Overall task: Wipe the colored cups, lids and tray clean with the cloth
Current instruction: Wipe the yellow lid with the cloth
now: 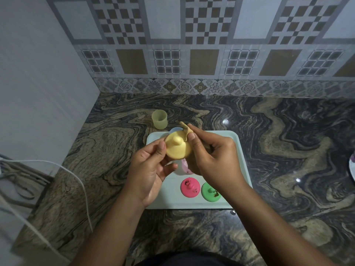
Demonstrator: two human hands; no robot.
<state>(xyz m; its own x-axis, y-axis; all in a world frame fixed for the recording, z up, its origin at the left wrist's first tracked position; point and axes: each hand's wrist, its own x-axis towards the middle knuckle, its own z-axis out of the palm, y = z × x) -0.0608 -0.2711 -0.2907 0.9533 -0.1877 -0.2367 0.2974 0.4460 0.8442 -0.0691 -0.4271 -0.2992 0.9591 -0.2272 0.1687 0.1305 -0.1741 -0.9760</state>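
You hold the yellow lid (177, 146) up over the far left part of the tray (169, 200), knob side facing you. Your left hand (151, 169) pinches its left edge, thumb on top and fingers curled beneath. Your right hand (211, 160) is closed around the tan cloth (187, 128), and thumb and forefinger press it against the lid's upper right edge. A twisted end of the cloth pokes out past your fingertips.

The pale tray lies flat on the countertop (288, 141), under both hands. On its near part sit the pink lid (190, 187) and the green lid (210, 192), side by side and knobs up, each with dark crumbs on top. Just beyond them is the pink cup (184, 167), mostly hidden between your hands. A few dark specks show on the visible bit, but what it holds cannot be seen. At the tray's far edge a pale blue piece (175, 129) peeks out behind the yellow lid; whether it is a cup or a lid is unclear.

Off the tray, near its far left corner, the yellow-green cup (159, 119) stands upright on the counter, mouth up, looking empty. A white cable (82, 185) trails down at the left.
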